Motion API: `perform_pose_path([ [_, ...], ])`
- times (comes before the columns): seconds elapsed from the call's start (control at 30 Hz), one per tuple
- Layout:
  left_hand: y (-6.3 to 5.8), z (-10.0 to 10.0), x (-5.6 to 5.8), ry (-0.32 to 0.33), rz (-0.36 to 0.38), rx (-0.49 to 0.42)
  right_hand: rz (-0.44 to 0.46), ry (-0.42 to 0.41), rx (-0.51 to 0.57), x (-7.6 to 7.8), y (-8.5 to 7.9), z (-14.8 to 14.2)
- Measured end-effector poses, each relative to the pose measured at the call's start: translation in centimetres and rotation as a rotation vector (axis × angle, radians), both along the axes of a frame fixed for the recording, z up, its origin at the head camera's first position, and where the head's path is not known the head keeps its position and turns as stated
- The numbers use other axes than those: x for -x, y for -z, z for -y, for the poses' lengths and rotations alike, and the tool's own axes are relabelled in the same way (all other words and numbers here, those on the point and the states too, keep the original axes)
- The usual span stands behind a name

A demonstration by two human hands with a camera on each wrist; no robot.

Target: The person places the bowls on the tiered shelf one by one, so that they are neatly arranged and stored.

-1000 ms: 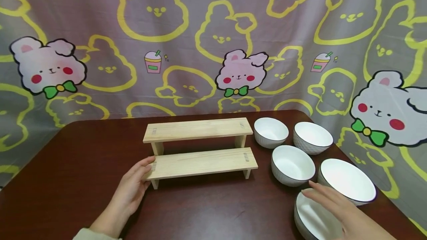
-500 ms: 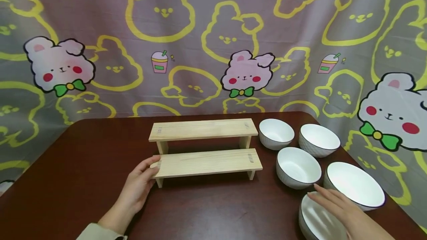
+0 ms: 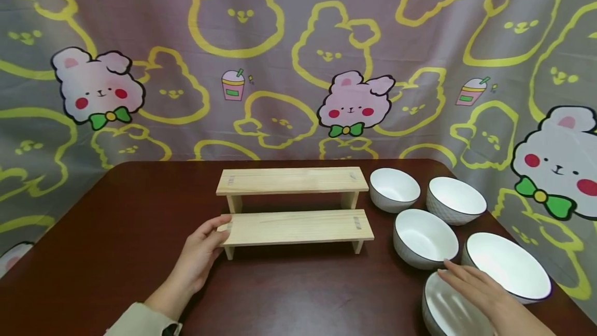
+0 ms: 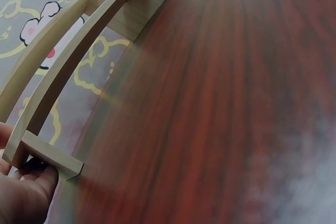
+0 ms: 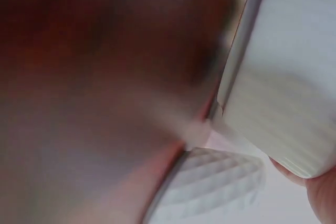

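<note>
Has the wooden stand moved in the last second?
No. In the head view, the wooden stand keeps its spacing from the far edge of the table; both drift right in frame together, probably camera motion.

The nearest bowl point(image 3: 440, 305) is partly covered by the right grip point(image 3: 487, 294) and cut off by the head view's bottom edge. That grip's thumb is hidden, so whether it pinches the rim cannot be told. The left grip point(image 3: 200, 253) covers the left tip of the stand's point(image 3: 298, 227) lower board; the boards' marks are too small to read. The sleeve point(image 3: 140, 320) runs out at the bottom. Both wrist views blur the bench point(image 4: 210, 103).
</note>
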State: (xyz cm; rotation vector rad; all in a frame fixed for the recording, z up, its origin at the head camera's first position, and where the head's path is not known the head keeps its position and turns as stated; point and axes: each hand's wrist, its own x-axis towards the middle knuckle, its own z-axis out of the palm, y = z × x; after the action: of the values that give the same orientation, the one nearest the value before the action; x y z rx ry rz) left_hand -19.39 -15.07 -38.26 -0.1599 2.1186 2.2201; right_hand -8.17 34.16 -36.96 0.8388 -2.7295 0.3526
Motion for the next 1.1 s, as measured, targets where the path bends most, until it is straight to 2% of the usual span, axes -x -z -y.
perform_pose_path([
  [0.1, 0.0, 0.1, 0.1, 0.0, 0.004, 0.007, -0.022, -0.047, 0.033, 0.1, -0.7, 0.4],
  [0.27, -0.2, 0.2, 0.1, 0.001, -0.002, 0.01, -0.008, -0.019, 0.034, 0.1, -2.2, 1.6],
  [0.43, -0.1, 0.5, 0.1, 0.014, -0.002, 0.016, -0.056, -0.033, 0.051, 0.3, -3.6, 3.0],
  [0.67, 0.0, 0.6, 0.1, 0.028, -0.001, 0.049, -0.02, 0.02, 0.073, 0.5, -6.1, 4.9],
  [0.83, 0.1, 0.5, 0.1, 0.031, -0.006, 0.054, -0.065, 0.001, 0.065, 0.8, -8.0, 6.3],
  [1.1, 0.0, 0.5, 0.1, 0.023, -0.005, 0.064, -0.137, -0.075, 0.075, 2.2, -9.9, 7.9],
])
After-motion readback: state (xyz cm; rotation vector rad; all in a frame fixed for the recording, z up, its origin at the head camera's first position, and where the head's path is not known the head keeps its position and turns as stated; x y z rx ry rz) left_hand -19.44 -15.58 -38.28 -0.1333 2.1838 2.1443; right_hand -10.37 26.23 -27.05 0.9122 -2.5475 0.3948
